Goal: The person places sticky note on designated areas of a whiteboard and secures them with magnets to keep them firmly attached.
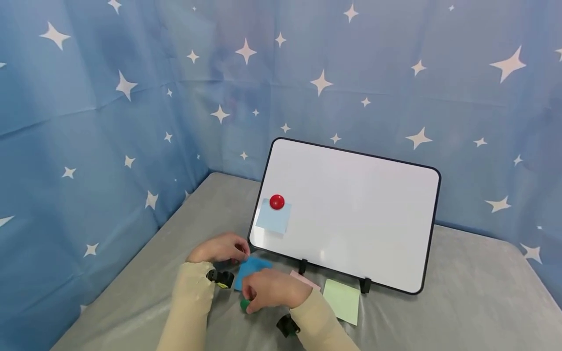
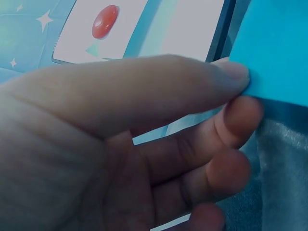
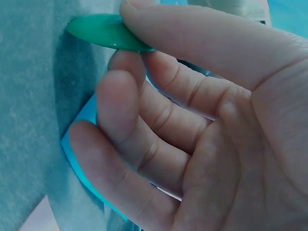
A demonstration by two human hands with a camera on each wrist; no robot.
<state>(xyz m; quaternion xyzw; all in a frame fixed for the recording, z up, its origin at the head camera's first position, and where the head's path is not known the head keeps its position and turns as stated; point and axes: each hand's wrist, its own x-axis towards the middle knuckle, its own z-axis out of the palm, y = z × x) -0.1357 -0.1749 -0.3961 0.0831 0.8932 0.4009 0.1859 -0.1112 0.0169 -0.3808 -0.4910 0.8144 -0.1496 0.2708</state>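
Observation:
My left hand [image 1: 221, 247] pinches a corner of a bright blue sticky note [image 1: 253, 267] between thumb and index finger, just below the whiteboard's lower left corner. Close by on the right, my right hand [image 1: 278, 288] holds a round green magnet [image 3: 98, 31] between thumb and fingertips, its other fingers loosely curled. In the head view this hand hides part of the blue note. A tilted whiteboard [image 1: 351, 204] stands behind both hands. On its left side a red magnet [image 1: 277, 202] overlaps the top of a pale blue sticky note [image 1: 273, 219].
A pale green note [image 1: 341, 301] lies in front of the board, beside a pink note [image 1: 305, 280] partly covered by my right hand. Black stand feet [image 1: 365, 285] stick out under the board. Grey cloth [image 1: 478, 282] covers the table; a starry blue curtain [image 1: 382, 58] hangs behind.

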